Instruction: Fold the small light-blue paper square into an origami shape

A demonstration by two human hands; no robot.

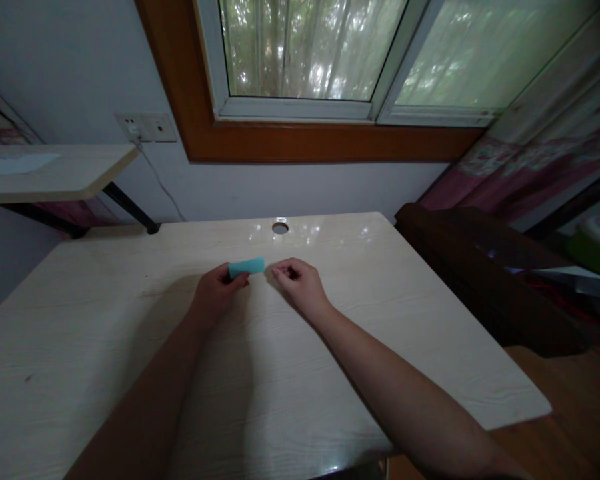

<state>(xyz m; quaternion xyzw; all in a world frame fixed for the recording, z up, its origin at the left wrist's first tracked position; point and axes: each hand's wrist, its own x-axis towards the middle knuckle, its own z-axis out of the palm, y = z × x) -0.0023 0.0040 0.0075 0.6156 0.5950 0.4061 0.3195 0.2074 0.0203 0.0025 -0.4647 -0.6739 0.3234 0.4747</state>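
Note:
A small strip of light-blue paper point(247, 267) sticks out to the right from my left hand point(215, 290), pinched between thumb and fingers over the pale wood-grain desk point(300, 373). Just right of the strip's free end is my right hand point(301, 283), its thumb and fingertips drawn together. A narrow gap separates those fingertips from the blue paper. Whether anything tiny sits in the right-hand pinch, I cannot make out.
Behind the hands the desk has a round cable hole point(280, 228). A raised shelf point(55, 180) on black legs stands at the left, near a wall socket point(146, 127) with a white cord. Beyond the right edge is a dark brown piece of furniture point(460, 267).

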